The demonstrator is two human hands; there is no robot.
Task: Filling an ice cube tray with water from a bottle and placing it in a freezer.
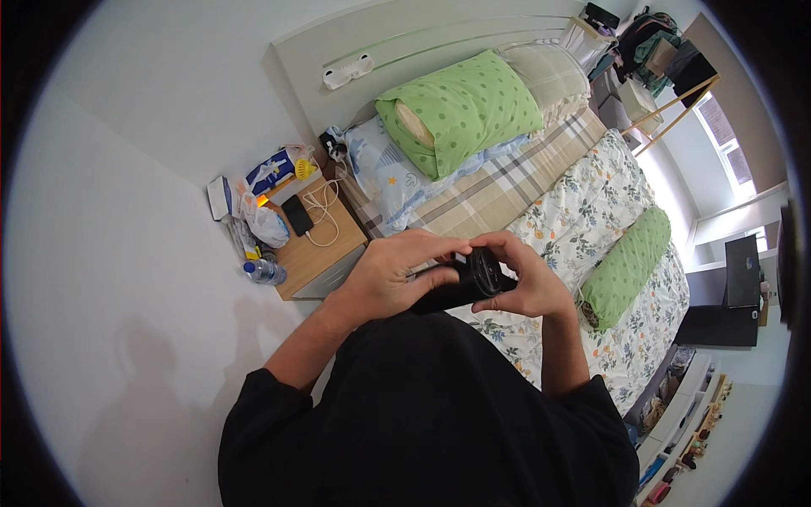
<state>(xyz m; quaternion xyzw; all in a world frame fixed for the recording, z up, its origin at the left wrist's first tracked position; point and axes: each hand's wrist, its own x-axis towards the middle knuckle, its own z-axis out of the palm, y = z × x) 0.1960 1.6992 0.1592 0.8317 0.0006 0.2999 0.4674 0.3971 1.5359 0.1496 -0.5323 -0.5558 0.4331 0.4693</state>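
Just in front of my chest I hold a black cylindrical object (472, 279) with a round, rimmed end turned to the right. Whether it is a flask or something else, I cannot tell. My left hand (396, 272) wraps its body, with the thumb lying along the near side. At the rimmed end, the fingers and thumb of my right hand (529, 279) grip the edge from above and below. Both hands meet at the fingertips over the top of it. My fingers hide part of its far side.
Left of the bed, a wooden nightstand (329, 247) carries a black phone (297, 215), a white cable (326, 218), a plastic bag (266, 218) and a water bottle (265, 271). Green dotted pillow (469, 111) and bolster (627, 269) rest on the bed with a floral quilt (570, 209).
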